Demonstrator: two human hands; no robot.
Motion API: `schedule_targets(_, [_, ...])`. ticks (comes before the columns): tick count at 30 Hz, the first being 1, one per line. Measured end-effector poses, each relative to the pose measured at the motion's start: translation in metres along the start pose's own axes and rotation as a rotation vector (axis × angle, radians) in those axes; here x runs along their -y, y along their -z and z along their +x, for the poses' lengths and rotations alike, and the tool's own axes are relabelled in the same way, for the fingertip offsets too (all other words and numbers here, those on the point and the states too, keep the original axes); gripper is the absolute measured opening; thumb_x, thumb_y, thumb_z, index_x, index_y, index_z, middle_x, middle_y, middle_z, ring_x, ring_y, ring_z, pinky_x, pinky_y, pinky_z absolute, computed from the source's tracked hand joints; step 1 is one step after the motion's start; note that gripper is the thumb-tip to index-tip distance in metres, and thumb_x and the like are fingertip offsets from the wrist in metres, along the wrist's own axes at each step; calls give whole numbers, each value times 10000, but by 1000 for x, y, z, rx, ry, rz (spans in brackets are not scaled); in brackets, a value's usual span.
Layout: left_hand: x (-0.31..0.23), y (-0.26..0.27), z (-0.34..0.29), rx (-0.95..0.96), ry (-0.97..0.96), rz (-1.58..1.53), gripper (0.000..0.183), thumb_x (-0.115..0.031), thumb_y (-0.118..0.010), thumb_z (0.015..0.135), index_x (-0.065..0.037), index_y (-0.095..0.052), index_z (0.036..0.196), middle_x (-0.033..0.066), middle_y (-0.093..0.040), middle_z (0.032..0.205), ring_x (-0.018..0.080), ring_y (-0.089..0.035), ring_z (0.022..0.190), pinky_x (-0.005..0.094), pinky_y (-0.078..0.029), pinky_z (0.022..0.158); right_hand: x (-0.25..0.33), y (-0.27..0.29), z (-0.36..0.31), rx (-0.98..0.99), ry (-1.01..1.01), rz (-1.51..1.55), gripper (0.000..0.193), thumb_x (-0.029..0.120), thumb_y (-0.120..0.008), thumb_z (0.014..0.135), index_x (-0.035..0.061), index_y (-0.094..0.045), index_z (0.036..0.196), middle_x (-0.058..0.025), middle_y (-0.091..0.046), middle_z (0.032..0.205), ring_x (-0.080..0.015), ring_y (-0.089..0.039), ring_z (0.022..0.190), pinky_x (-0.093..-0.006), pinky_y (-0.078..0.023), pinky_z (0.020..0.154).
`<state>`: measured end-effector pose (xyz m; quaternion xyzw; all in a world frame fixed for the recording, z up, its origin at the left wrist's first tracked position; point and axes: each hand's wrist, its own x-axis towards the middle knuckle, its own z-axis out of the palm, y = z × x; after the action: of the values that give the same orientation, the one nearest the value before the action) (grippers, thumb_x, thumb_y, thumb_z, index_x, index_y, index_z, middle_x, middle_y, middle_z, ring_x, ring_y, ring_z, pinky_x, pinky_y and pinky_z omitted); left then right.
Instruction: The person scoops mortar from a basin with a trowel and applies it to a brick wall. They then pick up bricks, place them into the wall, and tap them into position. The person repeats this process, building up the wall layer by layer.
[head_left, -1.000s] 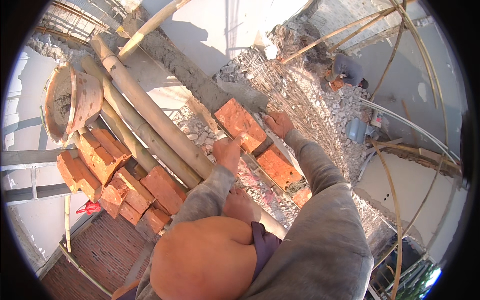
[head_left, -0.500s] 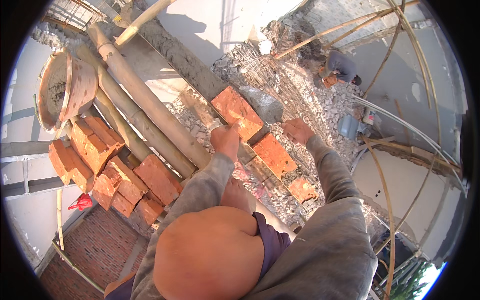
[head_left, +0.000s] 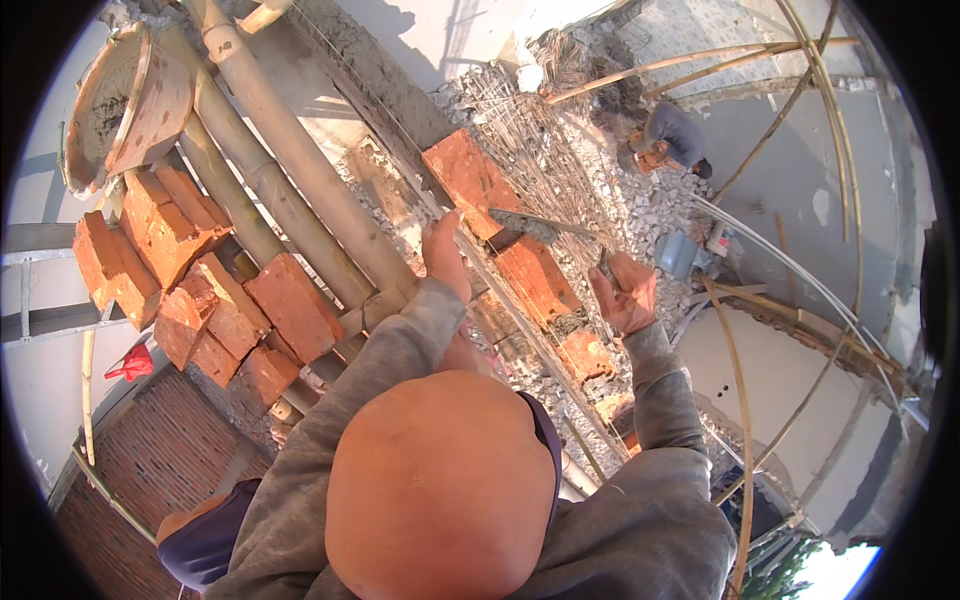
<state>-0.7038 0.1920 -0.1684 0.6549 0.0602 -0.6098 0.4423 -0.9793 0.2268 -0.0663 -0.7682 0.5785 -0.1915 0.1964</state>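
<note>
Along the narrow wall top lies a row of orange-red bricks, among them a far brick, a middle brick and a nearer, smaller piece. Fingers wrapped round its handle, my right hand holds a trowel on the row's right side. The trowel's grey blade reaches across the joint between the far and middle bricks. My left hand is empty, fingers extended, just left of the row near the far brick's lower end. A thin taut line runs along the wall.
At left, several loose bricks sit on thick bamboo poles, below a mortar bucket. Rubble covers the ground on the right, where another person crouches. Thin bamboo poles cross the right side.
My left hand has come off the far brick. My right hand has moved right and nearer me, and the trowel blade now shows over the joint. The view has shifted slightly.
</note>
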Motion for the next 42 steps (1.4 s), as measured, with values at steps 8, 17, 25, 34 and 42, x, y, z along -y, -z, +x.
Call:
schedule_targets(8, [2, 11, 0, 342, 154, -256, 357, -374, -646, 967, -134, -575, 1222, 99, -596, 1123, 273, -561, 1003, 452, -468, 863, -21, -31, -10, -104, -224, -49, 312, 232, -752, 964, 33, -577, 799, -156, -529, 659, -328, -536, 548, -476, -433, 533])
schedule_targets(17, [-22, 3, 3, 102, -258, 140, 675, -303, -756, 955, -3, -536, 1518, 79, -653, 1268, 190, -601, 1122, 448, -504, 931, -42, -42, 32, -7, -429, 104, 302, 239, -716, 985, -4, -613, 839, -172, -563, 630, -273, -503, 528, -466, -435, 535])
schedule_targets(25, [-50, -1, 3, 93, -42, 148, 661, -144, -851, 899, 29, -580, 1477, 47, -692, 1078, 162, -643, 987, 422, -581, 792, 28, -37, 95, -101, -119, 291, 262, 247, -669, 1055, -8, -662, 997, -155, -603, 696, -242, -548, 585, -421, -448, 566])
schedule_targets(34, [-68, 26, 43, 77, -131, 24, 758, -220, -706, 945, 1, -413, 1609, 192, -523, 1531, 281, -526, 1345, 466, -480, 1013, 79, -5, 98, 183, -305, 615, 252, 180, -597, 1097, -20, -634, 1245, -9, -623, 776, -99, -574, 625, -267, -463, 549])
schedule_targets(42, [-74, 31, 53, 268, 7, -72, 949, -217, -715, 924, 6, -213, 1697, 208, -382, 1682, 321, -423, 1480, 475, -300, 1201, 89, -10, 95, 163, -236, 517, 345, 291, -486, 1153, -9, -655, 1124, -12, -577, 692, -85, -535, 569, -266, -434, 516])
